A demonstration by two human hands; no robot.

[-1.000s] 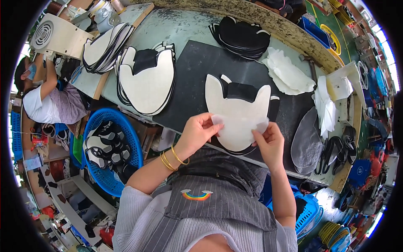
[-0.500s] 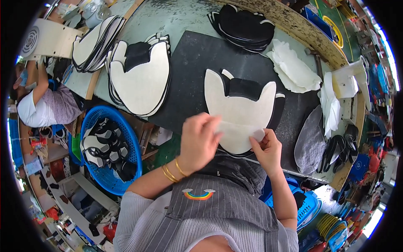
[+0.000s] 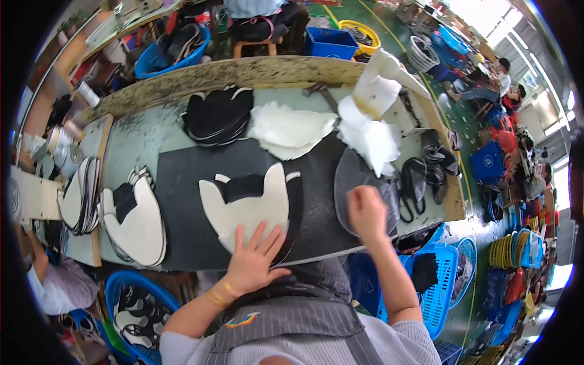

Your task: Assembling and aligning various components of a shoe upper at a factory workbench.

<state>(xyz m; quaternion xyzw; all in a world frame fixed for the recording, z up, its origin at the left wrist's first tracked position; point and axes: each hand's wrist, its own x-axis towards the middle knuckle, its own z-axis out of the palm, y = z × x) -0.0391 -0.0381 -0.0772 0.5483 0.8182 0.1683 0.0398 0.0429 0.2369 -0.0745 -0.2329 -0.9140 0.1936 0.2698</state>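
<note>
My left hand (image 3: 251, 263) lies with fingers spread on the lower part of a cream U-shaped fabric piece (image 3: 246, 213), which has a black inner patch between its two upper prongs. Black layers with white tips show from under that piece, along its right side. My right hand (image 3: 367, 216), slightly blurred, is curled closed above a dark grey oval sheet (image 3: 345, 188). Whatever its fingers hold, if anything, is hidden. Both fabric and sheet rest at least partly on a black mat (image 3: 182, 201) on the worktable.
Stacks of cream pieces (image 3: 137, 234) and black pieces (image 3: 218, 118) stand left and behind. White sheets (image 3: 289, 131), a hammer (image 3: 322, 91) and black straps (image 3: 413, 188) lie toward the right. Blue baskets (image 3: 438, 286) flank me below the table. A wooden board (image 3: 274, 72) edges the back.
My right hand has left the cream piece and moved right, over the grey sheet. My left hand has come down flat on the cream piece. The head view has swung right.
</note>
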